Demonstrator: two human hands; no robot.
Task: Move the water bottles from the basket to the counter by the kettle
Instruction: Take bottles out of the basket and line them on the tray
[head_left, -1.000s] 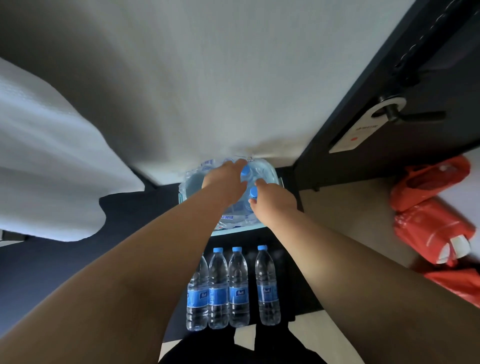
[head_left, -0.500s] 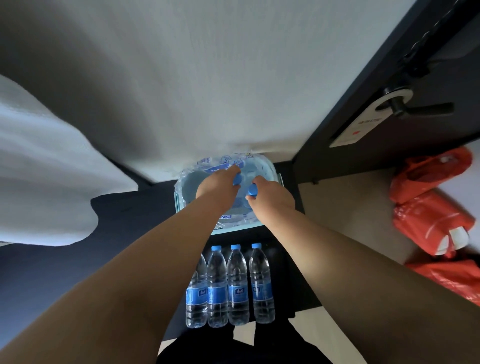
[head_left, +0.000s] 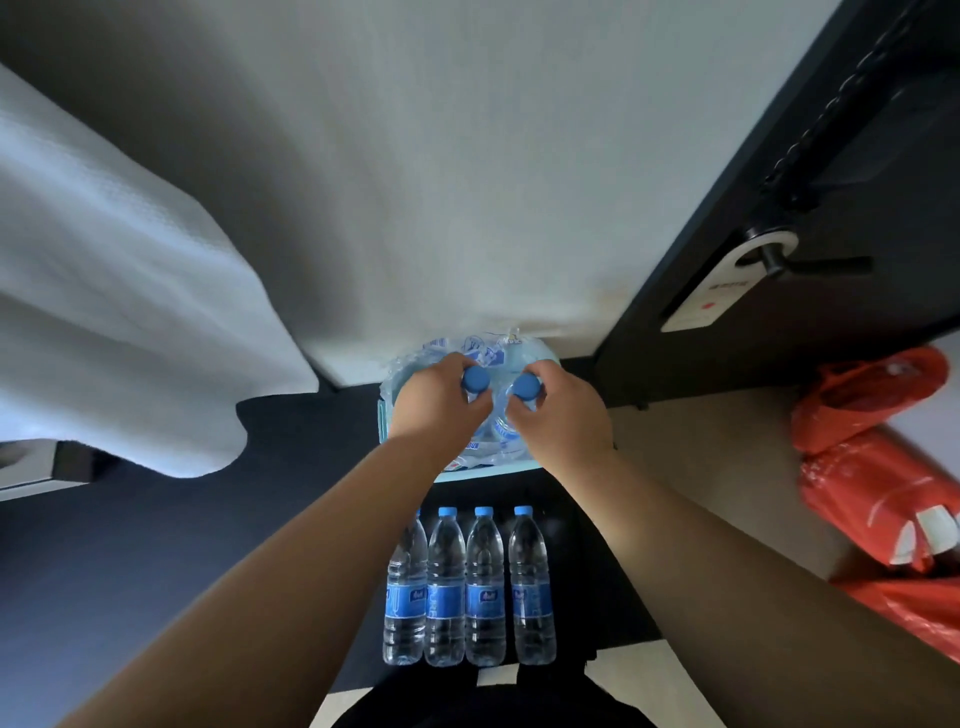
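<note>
Left hand and right hand each pinching a bottle neck just under its blue cap over the basket; risk: torn shrink-wrap snagging, thin-neck grip slipping.

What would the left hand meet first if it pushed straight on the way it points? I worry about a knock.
Probably the wall. The left hand, gripping a bottle neck over the basket, points away from the person toward it; only crinkled plastic wrap seems between. Depth is unclear.
</note>
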